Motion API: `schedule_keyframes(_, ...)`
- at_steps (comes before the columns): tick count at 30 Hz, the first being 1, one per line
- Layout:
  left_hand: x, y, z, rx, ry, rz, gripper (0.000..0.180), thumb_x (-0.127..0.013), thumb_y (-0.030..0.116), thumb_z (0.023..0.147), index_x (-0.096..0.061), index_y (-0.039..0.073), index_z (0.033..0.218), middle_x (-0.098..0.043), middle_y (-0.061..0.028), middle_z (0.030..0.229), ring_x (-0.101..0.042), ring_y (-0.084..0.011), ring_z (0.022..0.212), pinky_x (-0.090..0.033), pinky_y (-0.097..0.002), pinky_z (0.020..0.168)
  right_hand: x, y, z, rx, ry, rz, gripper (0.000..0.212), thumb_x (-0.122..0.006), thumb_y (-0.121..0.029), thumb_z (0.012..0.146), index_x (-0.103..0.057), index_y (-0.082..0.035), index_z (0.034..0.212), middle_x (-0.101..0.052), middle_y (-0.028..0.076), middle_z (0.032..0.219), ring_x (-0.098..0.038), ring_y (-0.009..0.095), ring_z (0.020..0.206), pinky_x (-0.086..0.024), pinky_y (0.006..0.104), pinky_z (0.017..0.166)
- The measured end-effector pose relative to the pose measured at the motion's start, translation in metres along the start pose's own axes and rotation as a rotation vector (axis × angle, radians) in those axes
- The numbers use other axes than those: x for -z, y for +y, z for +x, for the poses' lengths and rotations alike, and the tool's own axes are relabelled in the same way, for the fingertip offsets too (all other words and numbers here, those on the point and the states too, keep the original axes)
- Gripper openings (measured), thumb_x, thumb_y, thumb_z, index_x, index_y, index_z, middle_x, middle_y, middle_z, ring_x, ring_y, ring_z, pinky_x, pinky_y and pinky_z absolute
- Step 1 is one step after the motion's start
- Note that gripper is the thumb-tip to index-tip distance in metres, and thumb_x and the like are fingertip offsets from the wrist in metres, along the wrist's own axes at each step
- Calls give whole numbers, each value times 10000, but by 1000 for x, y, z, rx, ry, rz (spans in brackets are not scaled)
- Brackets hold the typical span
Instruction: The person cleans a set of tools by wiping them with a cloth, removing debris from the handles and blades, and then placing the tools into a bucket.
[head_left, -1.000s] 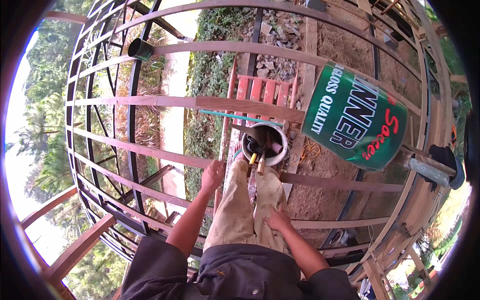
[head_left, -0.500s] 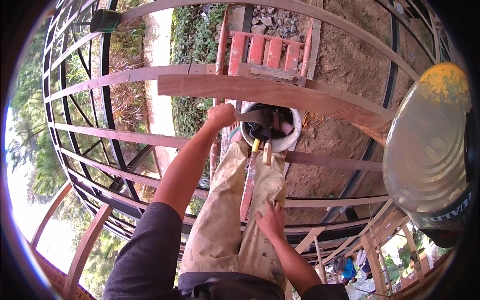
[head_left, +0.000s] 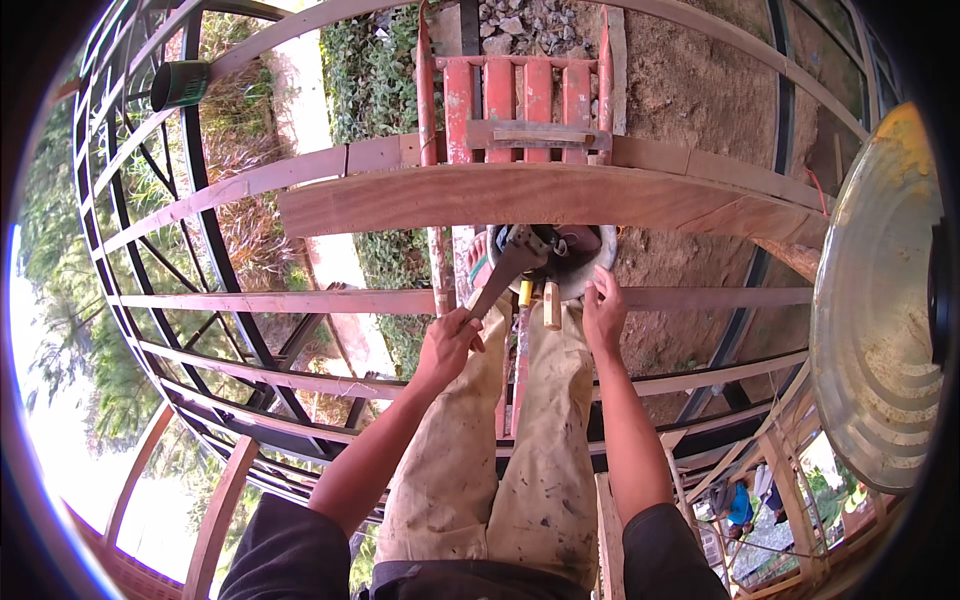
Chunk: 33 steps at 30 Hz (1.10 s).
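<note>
My left hand (head_left: 448, 348) is closed round the narrow end of a long dark flat tool (head_left: 505, 275). The tool widens away from my fist, and its far end lies over the mouth of a pale bucket (head_left: 607, 262); I cannot make out its exact kind. Nothing shows in my right hand (head_left: 604, 312), whose fingers are apart and loosely bent beside the bucket's right rim. A yellow handle (head_left: 526, 292) and a wooden handle (head_left: 552, 306) stick out of the bucket toward me. Its other dark contents are partly hidden.
A thick wooden plank (head_left: 540, 197) crosses just beyond the bucket. Behind it stands a red slatted ladder (head_left: 500, 95). Wooden battens (head_left: 300, 302) run across black metal bars (head_left: 225, 230), with ground below. A large metal can (head_left: 885, 330) looms at right. People (head_left: 738, 505) are below right.
My left hand has drawn back toward me, and the tool now slants up to the bucket. My right hand has left my thigh and reached the bucket's side. The view has shifted.
</note>
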<state>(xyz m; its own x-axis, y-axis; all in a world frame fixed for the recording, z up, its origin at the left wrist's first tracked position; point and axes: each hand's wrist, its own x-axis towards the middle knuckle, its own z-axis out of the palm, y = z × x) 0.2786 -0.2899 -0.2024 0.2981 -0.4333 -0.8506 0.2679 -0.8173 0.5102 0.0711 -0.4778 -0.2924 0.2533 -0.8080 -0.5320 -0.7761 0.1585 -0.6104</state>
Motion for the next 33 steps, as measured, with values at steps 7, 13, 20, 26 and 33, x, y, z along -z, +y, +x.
schedule_keyframes(7,12,-41,-32,232,-89,-485,209,-534,206,1043,-633,27,1001,-702,-44,808,-654,-118,784,-487,-292,752,-30,30,20,-21,-86,86,341,-592,-158,981,-612,-9,1288,-711,207,1187,-708,290,1074,-540,381,930)
schedule_keyframes(13,13,-61,-72,364,-54,-643,181,-526,194,1055,-639,53,1060,-683,-29,834,-663,-118,840,-510,-315,839,-57,53,11,-179,-248,8,369,-640,-180,949,-617,-35,1288,-729,185,1151,-714,289,1041,-554,387,898)
schedule_keyframes(20,26,-101,-113,423,-28,-897,156,-486,145,1067,-627,80,1082,-681,-38,827,-665,-134,827,-522,-299,799,-103,46,24,-86,-183,-107,347,-673,-141,882,-659,-52,1217,-721,188,1146,-697,354,1036,-551,429,888)
schedule_keyframes(26,30,-110,-117,461,85,-962,149,-491,137,1066,-626,78,1085,-685,-61,832,-692,-173,827,-558,-303,773,-125,65,48,-28,-8,-301,362,-650,-175,840,-698,-62,1180,-666,173,1255,-604,354,1202,-482,454,1023)
schedule_keyframes(33,19,-119,-113,499,188,-1038,150,-496,158,1067,-625,83,1077,-683,-65,829,-689,-173,824,-573,-307,763,-125,52,68,-196,-179,-409,512,-657,-248,836,-632,-96,1325,-583,95,1410,-487,349,1364,-424,544,1086)
